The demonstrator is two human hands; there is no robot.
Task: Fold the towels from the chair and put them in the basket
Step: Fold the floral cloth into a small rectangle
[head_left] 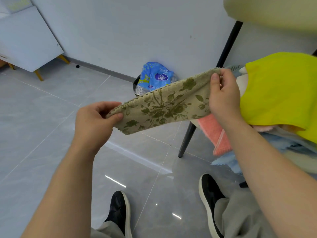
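Note:
A beige towel with an olive flower print (pixel 164 103) is stretched in the air between both hands, folded into a narrow band. My left hand (pixel 96 121) pinches its near left end between thumb and fingers. My right hand (pixel 223 95) pinches the far right end. On the chair (pixel 224 47) at the right lies a pile of towels: a yellow one (pixel 277 93) on top, a pink one (pixel 217 133) hanging off the edge, a light blue one (pixel 228 162) below. No basket is in view.
A black waste bin (pixel 137 83) holding a blue plastic package (pixel 156 76) stands by the wall behind the towel. A white cabinet on yellow legs (pixel 29 43) is at the far left. My shoes (pixel 120 210) stand on grey floor tiles.

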